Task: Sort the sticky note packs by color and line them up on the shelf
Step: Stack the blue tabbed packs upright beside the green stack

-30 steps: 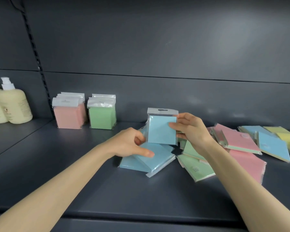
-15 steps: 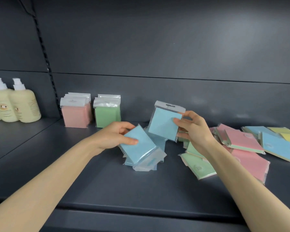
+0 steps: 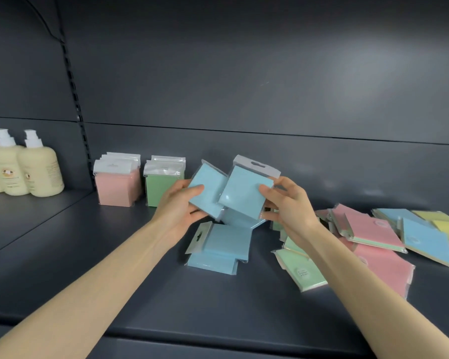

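**Blue stage of the sort.** We are looking at the left hand point(image 3: 178, 207) gripping one blue pack point(image 3: 206, 189), thumb lying across its face. The right hand point(image 3: 287, 206) is pinching a second blue pack point(image 3: 245, 194) by its right edge, hang tab pointing up and tilted. The two hands are sitting close together, each clamped on its own pack, and the packs are overlapping in the air above the shelf point(image 3: 109, 268). Just near of them, further blue packs point(image 3: 222, 246) are lying flat in a small heap.

At the far left, a pink row point(image 3: 116, 186) and a green row point(image 3: 161, 187) are standing upright side by side by the back panel point(image 3: 309, 164). Lotion bottles point(image 3: 40, 169) are standing further left. To the right, a loose pile point(image 3: 373, 230) of pink, green, blue and yellow packs is lying unsorted.

We are judging the step in hand to be gathering the blues into one set. The next move is calling for squaring the held packs edge to edge, tabs up, and standing them just right of the green row — upright and braced, since thin packs are likely to topple
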